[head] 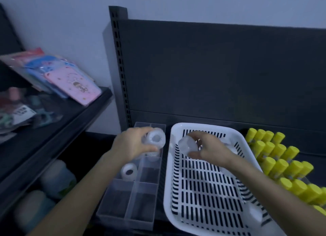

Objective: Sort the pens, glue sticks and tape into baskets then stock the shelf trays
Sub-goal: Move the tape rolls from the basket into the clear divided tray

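From my feed, the white basket point(202, 126) fills 5 o'clock, with the clear divided tray point(118, 200) just beside it at 7 o'clock. Yellow-capped glue sticks point(282, 158) stand packed at 3 o'clock. The left hand point(130, 145) curls round a tape roll point(155, 138) over the tray's far compartments. The right hand point(211, 149) pinches a second roll point(187, 145) above the basket. A third roll point(128, 171) lies in the tray, at the left hand's 6 o'clock.

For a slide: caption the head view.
Left hand holds a tape roll over the clear tray; right hand holds a second roll over the white basket beside glue sticks.
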A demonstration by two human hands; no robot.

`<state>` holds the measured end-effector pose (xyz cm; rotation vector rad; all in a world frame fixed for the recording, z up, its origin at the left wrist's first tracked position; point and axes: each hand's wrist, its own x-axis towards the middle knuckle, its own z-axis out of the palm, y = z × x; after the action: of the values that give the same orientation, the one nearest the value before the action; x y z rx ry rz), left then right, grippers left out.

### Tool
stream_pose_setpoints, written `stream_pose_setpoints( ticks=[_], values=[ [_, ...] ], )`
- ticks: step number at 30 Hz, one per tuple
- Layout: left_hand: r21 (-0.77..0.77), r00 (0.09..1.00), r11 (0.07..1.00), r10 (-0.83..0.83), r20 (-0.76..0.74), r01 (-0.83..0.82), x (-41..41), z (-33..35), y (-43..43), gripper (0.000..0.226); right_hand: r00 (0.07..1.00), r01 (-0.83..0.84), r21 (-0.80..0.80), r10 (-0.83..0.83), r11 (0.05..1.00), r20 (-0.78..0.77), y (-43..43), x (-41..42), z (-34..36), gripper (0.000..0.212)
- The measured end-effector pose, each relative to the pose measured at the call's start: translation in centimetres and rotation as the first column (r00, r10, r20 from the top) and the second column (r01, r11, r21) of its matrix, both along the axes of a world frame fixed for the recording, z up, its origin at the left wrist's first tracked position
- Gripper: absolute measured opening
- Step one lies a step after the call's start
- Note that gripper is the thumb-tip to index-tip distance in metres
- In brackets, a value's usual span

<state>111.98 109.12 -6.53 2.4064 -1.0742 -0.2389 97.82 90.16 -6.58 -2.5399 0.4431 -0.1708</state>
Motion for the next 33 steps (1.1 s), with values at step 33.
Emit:
stream_pose_setpoints(
  ticks=[33],
  values=[
    [-0.045, 0.968, 0.998, 0.034, -0.247, -0.047, 2.1, -3.2, 9.0, 0.059, 0.888, -0.441, -0.057, 0.426, 0.896, -0.176, 12.3, 7.4, 0.1, 0.072]
  ],
)
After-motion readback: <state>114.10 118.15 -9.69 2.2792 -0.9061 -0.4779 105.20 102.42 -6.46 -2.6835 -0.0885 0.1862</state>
